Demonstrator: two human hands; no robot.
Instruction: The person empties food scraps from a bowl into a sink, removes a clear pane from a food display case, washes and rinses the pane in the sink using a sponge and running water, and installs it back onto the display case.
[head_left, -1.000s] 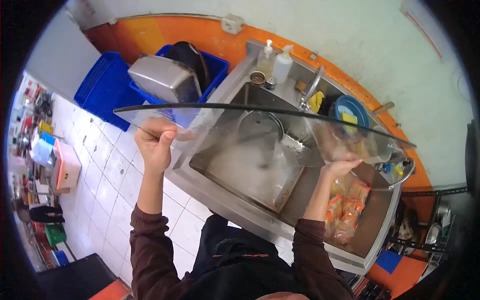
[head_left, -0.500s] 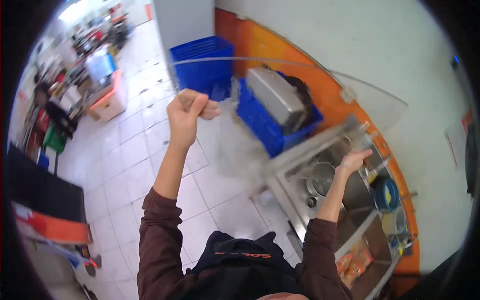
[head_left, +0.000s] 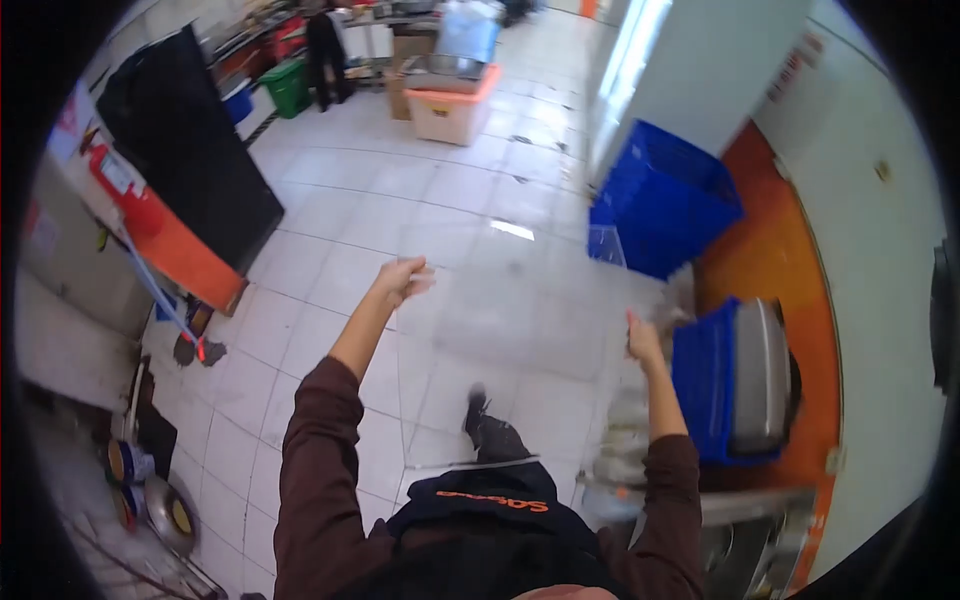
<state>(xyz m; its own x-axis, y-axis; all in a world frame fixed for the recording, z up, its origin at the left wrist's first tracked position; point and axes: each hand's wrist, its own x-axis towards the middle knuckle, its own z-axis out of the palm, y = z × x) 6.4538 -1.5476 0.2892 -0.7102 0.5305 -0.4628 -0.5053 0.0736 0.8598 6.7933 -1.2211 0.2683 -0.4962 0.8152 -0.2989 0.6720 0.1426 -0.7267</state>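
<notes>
Between my two hands is a large clear, see-through panel (head_left: pixel 510 310), thin-edged and roughly rectangular, with the floor tiles showing through it. Its near edge runs just above my dark apron (head_left: pixel 480 495). My left hand (head_left: pixel 403 280) is closed at the panel's left side, thumb and fingers pressed together. On the opposite side, my right hand (head_left: pixel 643 338) grips its edge with the thumb pointing up. Right of that hand stands a blue crate (head_left: pixel 703 385) with a grey, box-like object (head_left: pixel 757 375) resting in it.
Stacked blue crates (head_left: pixel 660 200) stand by a pillar ahead to the right. The metal sink (head_left: pixel 740 540) is at lower right. A fire extinguisher (head_left: pixel 130 195) and black panel (head_left: pixel 190 130) are left. Farther off, a person (head_left: pixel 325 55) stands near an orange-rimmed bin (head_left: pixel 445 115).
My view has swung left, away from the sink toward the open floor. Both hands have come round with the clear panel, which now lies lower between them. One foot shows mid-step.
</notes>
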